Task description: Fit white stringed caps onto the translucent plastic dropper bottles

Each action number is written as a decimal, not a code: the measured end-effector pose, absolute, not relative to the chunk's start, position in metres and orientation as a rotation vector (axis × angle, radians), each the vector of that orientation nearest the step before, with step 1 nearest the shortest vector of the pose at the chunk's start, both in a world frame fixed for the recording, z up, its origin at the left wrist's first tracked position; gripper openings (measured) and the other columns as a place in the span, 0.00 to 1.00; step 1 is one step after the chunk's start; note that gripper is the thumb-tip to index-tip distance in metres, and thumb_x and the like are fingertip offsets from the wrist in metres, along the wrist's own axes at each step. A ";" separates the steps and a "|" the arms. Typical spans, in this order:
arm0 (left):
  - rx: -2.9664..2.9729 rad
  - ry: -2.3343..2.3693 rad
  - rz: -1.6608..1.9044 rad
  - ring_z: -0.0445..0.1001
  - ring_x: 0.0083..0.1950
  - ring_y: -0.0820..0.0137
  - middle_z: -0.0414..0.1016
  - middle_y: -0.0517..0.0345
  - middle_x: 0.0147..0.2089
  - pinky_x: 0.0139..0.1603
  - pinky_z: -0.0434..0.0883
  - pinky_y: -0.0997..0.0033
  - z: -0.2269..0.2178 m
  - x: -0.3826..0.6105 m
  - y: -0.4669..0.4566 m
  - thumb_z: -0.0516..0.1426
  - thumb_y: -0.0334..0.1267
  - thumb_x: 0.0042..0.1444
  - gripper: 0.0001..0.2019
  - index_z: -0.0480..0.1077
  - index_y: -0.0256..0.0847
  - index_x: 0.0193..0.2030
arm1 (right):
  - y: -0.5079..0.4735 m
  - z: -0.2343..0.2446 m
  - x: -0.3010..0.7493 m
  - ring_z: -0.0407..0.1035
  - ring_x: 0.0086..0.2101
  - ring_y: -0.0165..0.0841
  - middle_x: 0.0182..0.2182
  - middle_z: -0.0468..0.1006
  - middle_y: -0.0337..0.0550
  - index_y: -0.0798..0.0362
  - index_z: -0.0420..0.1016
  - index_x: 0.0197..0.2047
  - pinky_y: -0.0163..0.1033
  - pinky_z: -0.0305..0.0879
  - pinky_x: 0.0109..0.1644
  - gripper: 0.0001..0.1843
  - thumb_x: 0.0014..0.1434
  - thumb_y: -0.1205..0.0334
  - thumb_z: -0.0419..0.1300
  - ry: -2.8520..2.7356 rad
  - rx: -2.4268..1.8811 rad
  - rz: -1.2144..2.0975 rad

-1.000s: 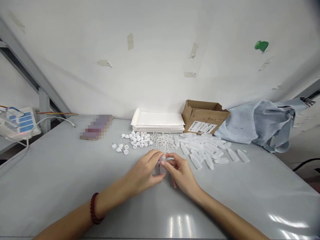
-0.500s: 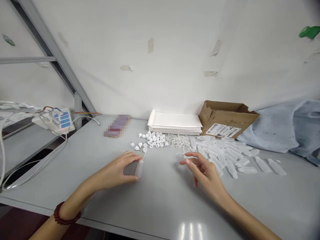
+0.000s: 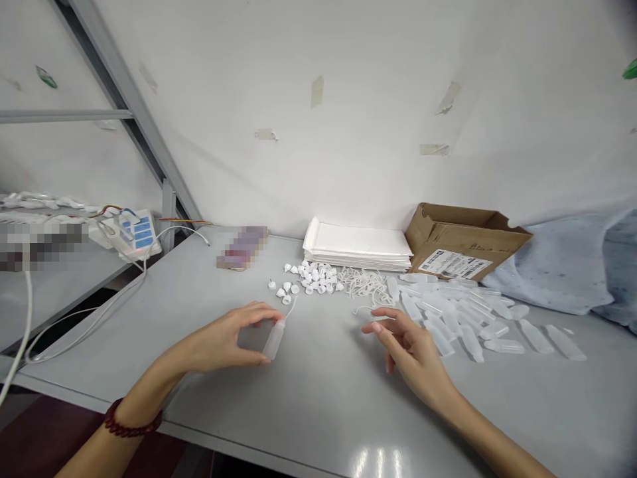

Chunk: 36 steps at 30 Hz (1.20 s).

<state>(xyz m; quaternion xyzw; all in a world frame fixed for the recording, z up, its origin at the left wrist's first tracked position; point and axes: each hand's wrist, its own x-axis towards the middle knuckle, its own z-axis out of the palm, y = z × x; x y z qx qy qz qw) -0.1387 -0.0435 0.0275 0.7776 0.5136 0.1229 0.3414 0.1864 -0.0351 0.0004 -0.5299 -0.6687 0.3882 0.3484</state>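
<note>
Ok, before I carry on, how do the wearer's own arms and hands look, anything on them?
The left hand and right hand are both ungloved, with no rings visible. The left wrist wears a dark red bracelet of round beads; the right wrist shows nothing worn. Both forearms are bare as far as the picture shows, with no sleeves in view.

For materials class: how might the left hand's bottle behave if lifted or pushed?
The translucent bottle is probably light, since its plastic looks thin. Its slim body looks rounded, so it may roll. The cord at its neck probably bends easily, as it curves.
</note>
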 end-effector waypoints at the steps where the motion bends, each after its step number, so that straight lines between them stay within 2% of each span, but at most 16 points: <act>1: 2.006 1.341 0.327 0.69 0.54 0.64 0.68 0.58 0.57 0.54 0.68 0.66 0.028 -0.139 -0.042 0.61 0.47 0.51 0.25 0.66 0.53 0.57 | -0.035 -0.001 0.186 0.65 0.15 0.26 0.35 0.81 0.47 0.52 0.67 0.48 0.36 0.66 0.21 0.18 0.63 0.48 0.51 -1.793 -1.360 0.942; 3: 1.967 1.370 0.347 0.70 0.53 0.64 0.67 0.58 0.59 0.53 0.69 0.66 0.031 -0.139 -0.040 0.62 0.46 0.50 0.26 0.65 0.54 0.58 | -0.031 -0.004 0.181 0.71 0.22 0.30 0.38 0.80 0.49 0.53 0.67 0.49 0.38 0.71 0.27 0.16 0.64 0.53 0.50 -2.010 -1.257 0.728; 5: 1.941 1.391 0.366 0.70 0.52 0.63 0.67 0.58 0.59 0.52 0.70 0.67 0.033 -0.143 -0.038 0.62 0.46 0.50 0.27 0.65 0.54 0.58 | -0.022 -0.008 0.166 0.75 0.37 0.37 0.44 0.78 0.53 0.53 0.67 0.50 0.44 0.74 0.40 0.14 0.64 0.58 0.50 -2.311 -1.025 0.436; 7: 1.935 1.406 0.380 0.71 0.52 0.62 0.68 0.58 0.58 0.52 0.70 0.66 0.035 -0.150 -0.038 0.62 0.45 0.49 0.27 0.66 0.53 0.57 | -0.007 -0.013 0.141 0.68 0.53 0.42 0.52 0.73 0.57 0.56 0.68 0.52 0.49 0.68 0.52 0.15 0.65 0.63 0.48 -2.548 -0.757 0.168; 9: 1.927 1.420 0.390 0.71 0.51 0.62 0.68 0.58 0.58 0.51 0.71 0.66 0.034 -0.159 -0.039 0.63 0.45 0.49 0.27 0.66 0.53 0.57 | 0.013 -0.017 0.109 0.60 0.59 0.43 0.57 0.68 0.58 0.60 0.68 0.52 0.49 0.65 0.55 0.16 0.67 0.65 0.46 -2.675 -0.551 -0.061; 14: 1.904 1.405 0.414 0.72 0.52 0.61 0.68 0.57 0.59 0.53 0.70 0.64 0.026 -0.183 -0.043 0.63 0.46 0.49 0.27 0.65 0.54 0.58 | 0.060 -0.023 0.042 0.55 0.61 0.42 0.58 0.67 0.55 0.57 0.67 0.54 0.58 0.53 0.60 0.18 0.69 0.60 0.43 -2.785 -0.286 -0.344; 18: 1.898 1.409 0.384 0.72 0.52 0.61 0.68 0.56 0.58 0.51 0.71 0.65 0.022 -0.184 -0.041 0.62 0.45 0.49 0.27 0.65 0.53 0.58 | 0.081 -0.022 0.025 0.63 0.54 0.42 0.50 0.73 0.55 0.58 0.70 0.48 0.57 0.55 0.56 0.17 0.69 0.67 0.41 -2.854 -0.256 -0.464; 21: 1.939 1.414 0.347 0.72 0.51 0.62 0.69 0.57 0.57 0.52 0.70 0.65 0.025 -0.171 -0.036 0.62 0.46 0.49 0.26 0.67 0.52 0.57 | 0.092 -0.021 0.031 0.65 0.49 0.42 0.47 0.75 0.56 0.61 0.71 0.44 0.54 0.56 0.54 0.17 0.68 0.70 0.41 -2.874 -0.325 -0.534; 28: 2.082 1.304 0.351 0.67 0.55 0.61 0.70 0.55 0.52 0.58 0.65 0.60 0.026 -0.141 -0.020 0.61 0.45 0.49 0.22 0.69 0.47 0.52 | 0.107 -0.020 0.047 0.64 0.48 0.43 0.44 0.75 0.57 0.61 0.71 0.42 0.51 0.55 0.51 0.16 0.67 0.70 0.42 -2.869 -0.389 -0.528; 36: 2.123 1.289 0.345 0.62 0.60 0.61 0.67 0.54 0.55 0.61 0.62 0.60 0.018 -0.145 -0.021 0.60 0.43 0.51 0.23 0.67 0.48 0.54 | 0.105 -0.021 0.050 0.62 0.52 0.41 0.50 0.73 0.57 0.61 0.70 0.45 0.49 0.56 0.52 0.15 0.67 0.70 0.43 -2.865 -0.382 -0.497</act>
